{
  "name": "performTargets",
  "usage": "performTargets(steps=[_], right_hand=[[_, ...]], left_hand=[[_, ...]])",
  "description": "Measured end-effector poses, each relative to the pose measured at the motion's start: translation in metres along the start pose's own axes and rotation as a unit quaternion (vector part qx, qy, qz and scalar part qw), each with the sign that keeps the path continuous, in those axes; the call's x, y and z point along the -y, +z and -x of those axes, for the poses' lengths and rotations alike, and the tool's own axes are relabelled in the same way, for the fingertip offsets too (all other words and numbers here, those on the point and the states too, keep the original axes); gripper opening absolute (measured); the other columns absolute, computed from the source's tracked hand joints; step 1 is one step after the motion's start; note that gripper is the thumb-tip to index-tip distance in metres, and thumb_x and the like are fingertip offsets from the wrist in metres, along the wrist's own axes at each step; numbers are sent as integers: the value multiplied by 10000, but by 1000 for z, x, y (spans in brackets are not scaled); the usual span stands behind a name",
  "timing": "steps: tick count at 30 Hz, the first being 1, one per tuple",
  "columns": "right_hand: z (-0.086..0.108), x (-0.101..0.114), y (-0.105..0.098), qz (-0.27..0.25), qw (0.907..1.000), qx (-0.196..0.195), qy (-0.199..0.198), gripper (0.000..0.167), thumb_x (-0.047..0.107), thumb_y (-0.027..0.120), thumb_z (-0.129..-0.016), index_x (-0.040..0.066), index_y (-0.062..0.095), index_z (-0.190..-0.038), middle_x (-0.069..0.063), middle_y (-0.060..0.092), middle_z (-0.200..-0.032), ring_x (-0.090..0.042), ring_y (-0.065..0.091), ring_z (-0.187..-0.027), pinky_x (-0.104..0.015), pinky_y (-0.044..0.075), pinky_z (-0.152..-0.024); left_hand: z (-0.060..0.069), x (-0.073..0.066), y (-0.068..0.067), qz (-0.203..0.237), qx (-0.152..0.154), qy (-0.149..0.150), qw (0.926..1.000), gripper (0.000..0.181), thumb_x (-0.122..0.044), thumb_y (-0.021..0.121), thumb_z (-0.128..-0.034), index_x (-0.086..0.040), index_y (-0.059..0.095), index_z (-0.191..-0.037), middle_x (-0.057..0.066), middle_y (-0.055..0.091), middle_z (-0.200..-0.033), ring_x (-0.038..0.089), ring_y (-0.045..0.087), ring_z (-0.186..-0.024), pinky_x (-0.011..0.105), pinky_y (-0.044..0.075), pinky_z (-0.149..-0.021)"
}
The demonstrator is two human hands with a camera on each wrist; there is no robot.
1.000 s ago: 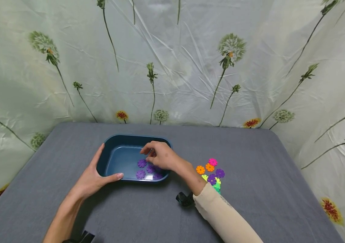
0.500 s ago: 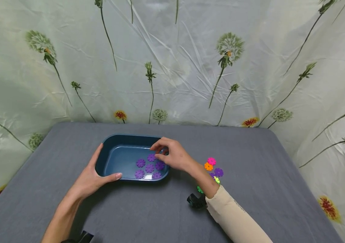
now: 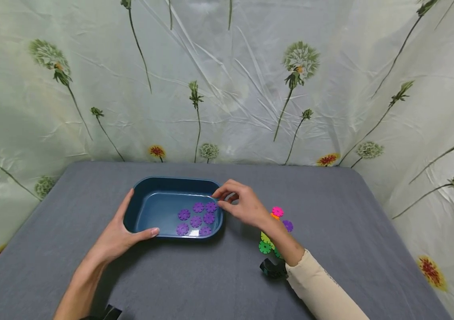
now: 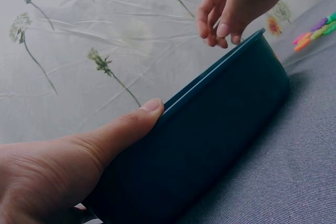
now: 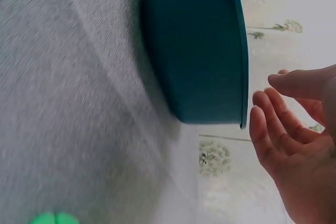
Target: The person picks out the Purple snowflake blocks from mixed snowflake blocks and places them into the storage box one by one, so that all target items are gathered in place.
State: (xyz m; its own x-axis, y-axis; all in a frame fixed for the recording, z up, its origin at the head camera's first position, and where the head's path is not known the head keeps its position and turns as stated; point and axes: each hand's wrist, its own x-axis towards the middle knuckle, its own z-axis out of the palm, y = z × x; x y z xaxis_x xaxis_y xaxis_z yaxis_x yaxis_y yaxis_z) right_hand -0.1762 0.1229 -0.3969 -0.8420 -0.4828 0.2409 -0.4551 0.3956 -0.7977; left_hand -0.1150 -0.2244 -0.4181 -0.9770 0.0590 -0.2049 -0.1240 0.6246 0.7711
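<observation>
Tray edges: the blue tray sits left of centre on my grey-clothed worktop, its far rim short of the worktop's far edge, where a floral curtain rises.
Tray floor: seven purple discs lie in the right half; plain blue shows to their left.
Right-hand gap: a strip of grey cloth separates the tray's right wall from the loose coloured discs, some partly hidden by my forearm.
Left grip: my left grip holds the tray's near left corner, thumb along the near rim, fingers at the left wall.
Right grip: my right grip hangs just above the right rim, fingers loosely bent, thumb parted from them.
Right arm: slants in from the lower right, its cream sleeve ending short of the wrist.
</observation>
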Motion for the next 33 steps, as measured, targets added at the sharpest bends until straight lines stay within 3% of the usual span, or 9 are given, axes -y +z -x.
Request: performTargets(steps=[7, 17, 26, 33], right_hand=[[10, -7, -12, 73, 9999, -41, 107, 155, 61, 720, -971, 76, 760, -1121, -70, 697, -1116, -204, 678, -1019, -343, 575, -858], [29, -24, -28, 161, 9991, -213, 321, 159, 53, 721, -971, 84, 761, -1122, -132, 702, -1127, -209, 677, -1005, -349, 580, -853], [44, -38, -44, 87, 9981, -292, 544, 173, 38, 707, -977, 26, 750, -1144, -166, 698, -1136, -246, 674, -1014, -369, 590, -870], [61, -48, -53, 82, 9967, -326, 734, 167, 51, 703, -982, 8, 745, -1138, -168, 700, -1124, -257, 681, -1022, -316, 594, -862]], left_hand=[[0, -3, -2, 59, -52, 57, 10000, 1335, -440, 881, -816, -403, -161, -1650, 219, -41, -1758, 596, 138, -1543, 819, 233, -1115], [1, -1, 0, 63, -37, 15, 10000, 1336, -440, 882, -816, -410, -164, -1647, 215, -51, -1758, 599, 130, -1545, 825, 230, -1112], [0, -4, -3, 46, -5, -28, 10000, 1330, -451, 873, -824, -432, -181, -1635, 205, -79, -1758, 601, 113, -1548, 835, 231, -1102], [1, -4, 0, 4, 80, -158, 9998, 1327, -465, 864, -831, -426, -192, -1633, 234, -70, -1752, 618, 136, -1530, 842, 246, -1088]])
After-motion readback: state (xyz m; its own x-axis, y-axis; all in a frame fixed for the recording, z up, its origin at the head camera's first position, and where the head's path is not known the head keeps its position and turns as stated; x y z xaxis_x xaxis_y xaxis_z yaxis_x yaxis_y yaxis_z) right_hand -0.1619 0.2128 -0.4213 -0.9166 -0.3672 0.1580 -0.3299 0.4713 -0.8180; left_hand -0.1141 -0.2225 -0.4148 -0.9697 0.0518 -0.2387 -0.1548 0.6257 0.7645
